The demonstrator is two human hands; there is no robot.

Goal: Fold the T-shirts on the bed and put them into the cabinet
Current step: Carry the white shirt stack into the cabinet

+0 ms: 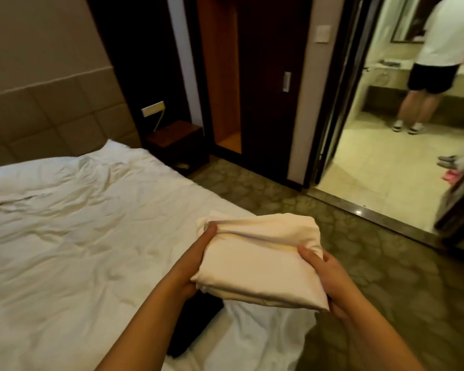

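A folded white T-shirt is held in the air above the bed's right corner. My left hand grips its left edge, thumb on top near the far corner. My right hand grips its right edge, thumb lying on the cloth. A dark garment lies on the white bed just under my left forearm. The cabinet stands ahead, its left side open onto an orange-brown interior, its dark sliding door covering the right side.
A dark nightstand sits between bed and cabinet. Patterned carpet runs from the bed to the cabinet. To the right a doorway opens on a tiled bathroom where a person stands at a counter.
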